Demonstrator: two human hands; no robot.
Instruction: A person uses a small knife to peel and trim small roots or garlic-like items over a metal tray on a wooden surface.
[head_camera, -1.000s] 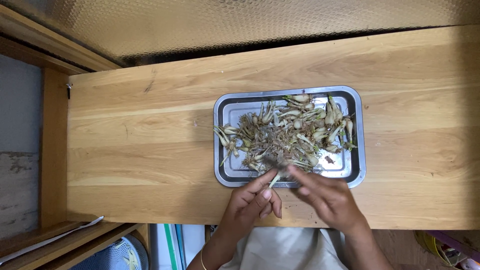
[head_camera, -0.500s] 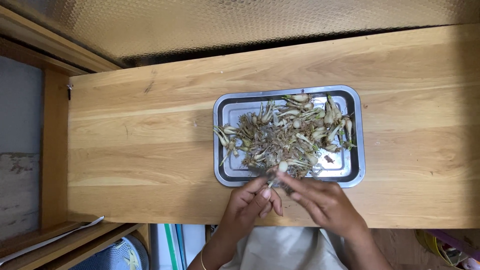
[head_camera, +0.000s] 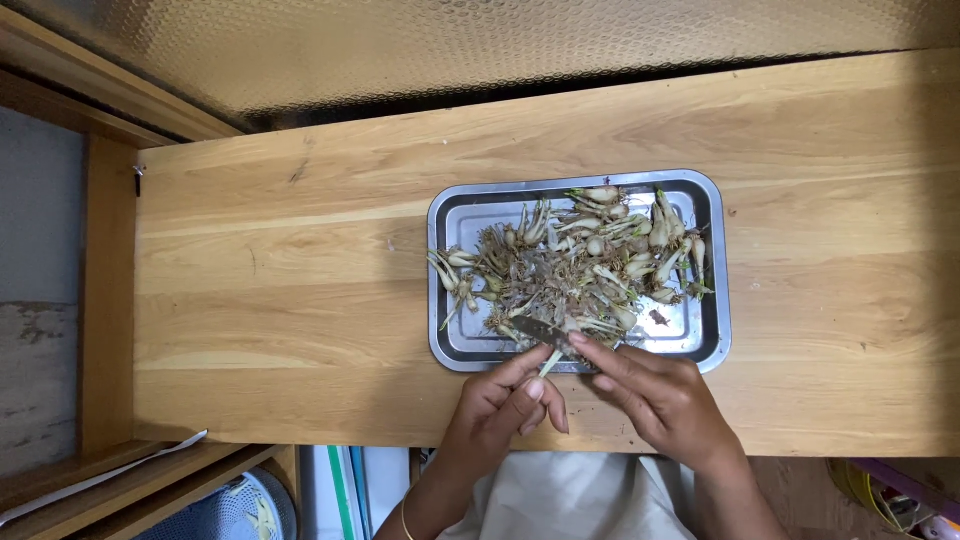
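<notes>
A pale green stalk (head_camera: 549, 362) lay pinched in the left hand (head_camera: 500, 405) fingertips, at the near rim of the metal tray (head_camera: 580, 183). The right hand (head_camera: 660, 395) gripped a small knife (head_camera: 545, 333), blade over the rim. Rooted bulbs (head_camera: 580, 265) lay tangled in the shiny, round-cornered tray. Smooth wooden counter (head_camera: 300, 300) stretched bare left and right.

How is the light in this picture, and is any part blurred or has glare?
Head view: the light is soft and even, and the hands cast only weak shadows on the table. The steel tray shows mild pale reflections on its bare bottom, not harsh glare. The embossed metal wall behind has a dull sheen. The bulbs and both hands look sharp; the table edges bend slightly from the wide lens.
</notes>
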